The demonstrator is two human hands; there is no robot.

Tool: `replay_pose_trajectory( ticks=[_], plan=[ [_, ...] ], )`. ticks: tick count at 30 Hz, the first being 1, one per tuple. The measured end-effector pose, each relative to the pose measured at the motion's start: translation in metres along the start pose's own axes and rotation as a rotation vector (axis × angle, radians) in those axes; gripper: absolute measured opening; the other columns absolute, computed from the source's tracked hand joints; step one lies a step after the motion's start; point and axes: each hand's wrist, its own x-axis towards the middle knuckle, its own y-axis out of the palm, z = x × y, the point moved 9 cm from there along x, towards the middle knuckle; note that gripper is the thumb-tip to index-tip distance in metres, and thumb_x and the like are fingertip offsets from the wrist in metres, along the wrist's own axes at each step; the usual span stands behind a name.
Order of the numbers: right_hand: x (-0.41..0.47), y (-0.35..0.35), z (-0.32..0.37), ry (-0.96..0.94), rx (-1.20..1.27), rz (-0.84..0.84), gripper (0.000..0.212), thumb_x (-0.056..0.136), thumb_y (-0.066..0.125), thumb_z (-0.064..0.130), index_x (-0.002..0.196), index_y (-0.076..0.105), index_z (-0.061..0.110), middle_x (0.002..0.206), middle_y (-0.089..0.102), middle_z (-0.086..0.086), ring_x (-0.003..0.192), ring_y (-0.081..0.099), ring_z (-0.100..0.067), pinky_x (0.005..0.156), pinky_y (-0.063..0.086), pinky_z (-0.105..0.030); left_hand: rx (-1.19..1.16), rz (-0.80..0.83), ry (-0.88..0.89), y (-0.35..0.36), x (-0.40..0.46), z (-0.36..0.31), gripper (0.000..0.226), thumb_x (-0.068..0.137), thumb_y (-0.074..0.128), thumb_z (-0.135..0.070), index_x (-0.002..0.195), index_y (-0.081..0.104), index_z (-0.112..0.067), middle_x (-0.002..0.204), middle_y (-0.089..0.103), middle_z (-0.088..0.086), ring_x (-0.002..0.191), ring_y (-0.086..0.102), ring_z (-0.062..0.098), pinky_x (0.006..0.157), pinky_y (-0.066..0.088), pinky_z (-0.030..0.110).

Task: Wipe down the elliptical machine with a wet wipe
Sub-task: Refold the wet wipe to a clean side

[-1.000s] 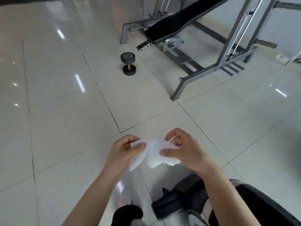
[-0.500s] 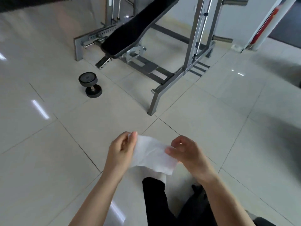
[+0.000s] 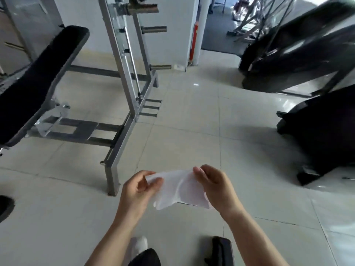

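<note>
The elliptical machine (image 3: 299, 52), blurred, stands well beyond and right of the wet wipe (image 3: 178, 189); judged rigid and heavy, it needs no lifting. The wipe looks light, limp and easily torn; best held by its top corners. The left hand (image 3: 137, 191) and right hand (image 3: 214, 186) each pinch one. Earlier the wipe was crumpled and the machine unseen.

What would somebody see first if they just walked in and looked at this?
Probably the white wet wipe, stretched between the left hand and the right hand low in the middle, each pinching an upper corner. Next, the black padded bench on its grey metal frame fills the left side. On the right stand big dark, blurry machines on the shiny tiled floor.
</note>
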Motion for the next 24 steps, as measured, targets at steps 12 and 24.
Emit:
replay_pose_trajectory(
  ticks=[12,24],
  plan=[
    [0.112,-0.129,-0.036,0.207,0.445,-0.608,0.027,0.076,0.076,0.023,0.08,0.066,-0.002,0.066,0.053,-0.006,0.062,0.051,-0.018,0.057,0.046,-0.033,0.081,0.424,0.23,0.207,0.231,-0.067,0.03,0.092,0.063,-0.018,0.063,0.055,-0.021,0.054,0.059,-0.023,0.053,0.051,-0.008,0.056,0.04,0.012],
    [0.084,-0.268,-0.093,0.288,0.47,-1.268,0.033,0.09,0.067,0.021,0.066,0.058,0.002,0.062,0.046,-0.005,0.06,0.043,-0.019,0.056,0.041,-0.035,0.135,0.851,0.345,0.431,0.222,-0.082,0.027,0.094,0.06,-0.027,0.068,0.052,-0.027,0.054,0.053,-0.013,0.054,0.049,-0.002,0.054,0.036,0.009]
  ],
)
